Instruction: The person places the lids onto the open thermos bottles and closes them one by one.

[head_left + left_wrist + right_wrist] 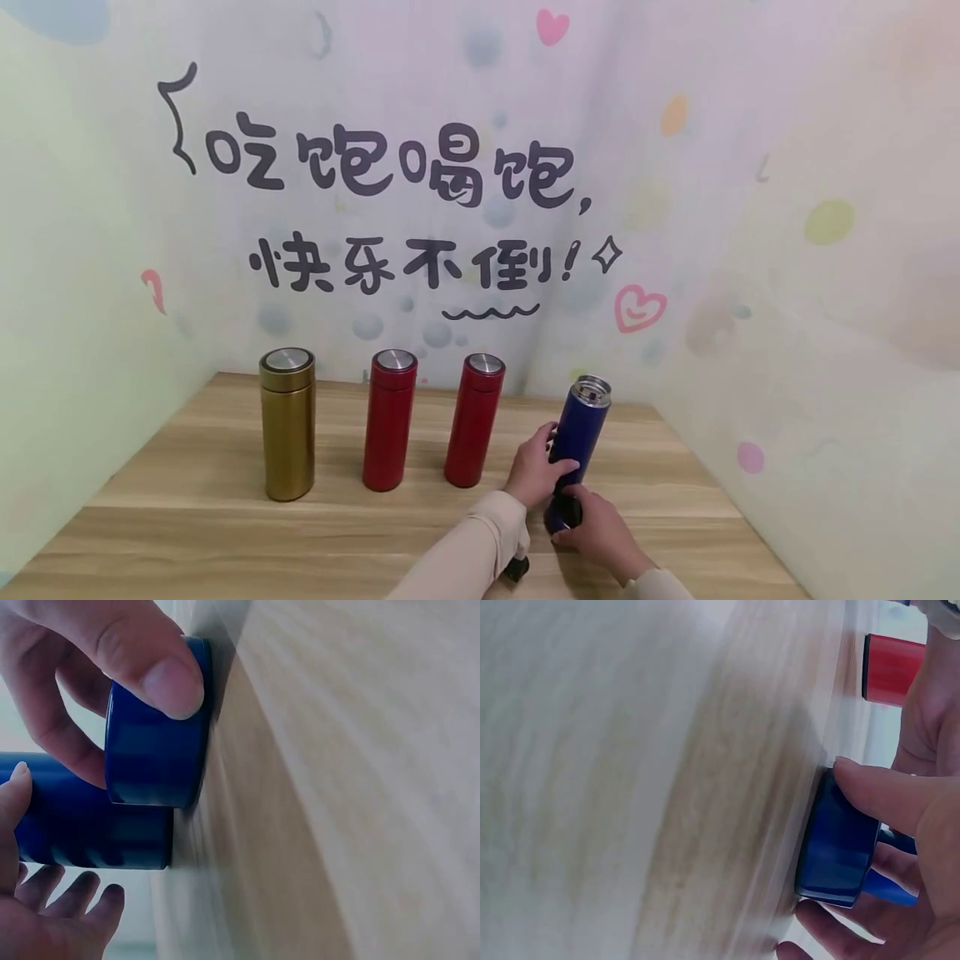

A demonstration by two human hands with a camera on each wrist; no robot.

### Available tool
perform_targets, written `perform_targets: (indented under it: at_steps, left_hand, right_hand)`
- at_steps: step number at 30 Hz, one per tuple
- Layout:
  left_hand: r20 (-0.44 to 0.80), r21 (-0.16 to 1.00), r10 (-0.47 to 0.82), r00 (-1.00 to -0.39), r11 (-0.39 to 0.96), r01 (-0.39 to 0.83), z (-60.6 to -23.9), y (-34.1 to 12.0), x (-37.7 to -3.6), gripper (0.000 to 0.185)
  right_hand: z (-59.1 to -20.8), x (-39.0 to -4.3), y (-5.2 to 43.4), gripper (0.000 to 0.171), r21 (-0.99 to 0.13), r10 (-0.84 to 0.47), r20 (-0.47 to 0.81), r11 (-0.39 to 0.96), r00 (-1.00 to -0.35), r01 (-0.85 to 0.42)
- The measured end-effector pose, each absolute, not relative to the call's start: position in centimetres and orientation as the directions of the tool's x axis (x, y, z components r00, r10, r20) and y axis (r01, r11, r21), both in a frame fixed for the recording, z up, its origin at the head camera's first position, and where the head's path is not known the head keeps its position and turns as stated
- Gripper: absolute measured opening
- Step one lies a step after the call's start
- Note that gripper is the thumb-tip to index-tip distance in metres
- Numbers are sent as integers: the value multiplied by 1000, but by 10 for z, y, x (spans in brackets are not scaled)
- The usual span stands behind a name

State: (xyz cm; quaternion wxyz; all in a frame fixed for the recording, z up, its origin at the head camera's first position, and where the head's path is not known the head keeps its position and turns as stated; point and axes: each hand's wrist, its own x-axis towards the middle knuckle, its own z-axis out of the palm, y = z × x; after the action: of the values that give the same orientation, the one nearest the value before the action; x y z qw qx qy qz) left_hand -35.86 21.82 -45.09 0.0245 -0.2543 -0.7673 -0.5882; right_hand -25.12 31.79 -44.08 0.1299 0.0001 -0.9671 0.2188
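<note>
The right hand (600, 533) is pinching the blue cap (564, 511) on the table (187, 517), nearest the viewer. Just behind, the left hand (534, 475) is gripping the open blue flask (579, 429). Risk: a nudge is likely tipping it toward the red flask (474, 421).

Three capped flasks (389, 419) left of open flask (576, 433), on table (187, 517).

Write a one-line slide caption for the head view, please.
Left hand holds an open blue flask; right hand sets its lid on the table.
</note>
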Motion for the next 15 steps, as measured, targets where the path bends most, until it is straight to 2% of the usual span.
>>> perform_targets:
  at_steps: [8, 15]
  left_hand:
    - [326, 891, 289, -900, 226, 395, -455, 214, -354, 62]
    - [377, 862, 297, -878, 234, 449, -454, 207, -352, 56]
  right_hand:
    - [-445, -249, 329, 64, -469, 62, 197, 882, -978, -39]
    - [-444, -243, 343, 64, -461, 111, 184, 887, -977, 13]
